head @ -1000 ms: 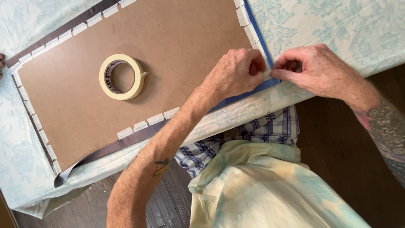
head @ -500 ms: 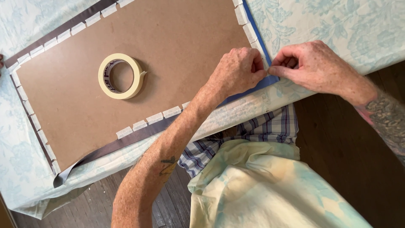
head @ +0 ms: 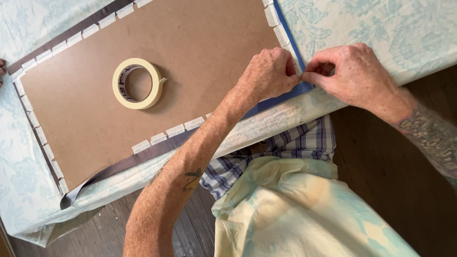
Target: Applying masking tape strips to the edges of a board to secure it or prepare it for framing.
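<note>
Both of your hands meet at the near right corner of the flat brown hardboard panel point(head: 143, 43), which lies on the pale floral cloth point(head: 381, 28). Your left hand point(head: 269, 74) presses curled fingers onto the blue fabric edge point(head: 290, 45); your right hand point(head: 354, 76) pinches a small piece there, too hidden to identify. Short white tape strips point(head: 176, 129) line the panel's border. One cream masking-tape roll point(head: 137, 84) rests flat on the panel, well apart from your hands.

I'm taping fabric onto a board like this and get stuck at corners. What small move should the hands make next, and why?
Probably press the tape piece down over the brown hardboard panel corner. Both hands, left and right, pinch at that blue fabric edge, where the row of tape strips stops.
</note>
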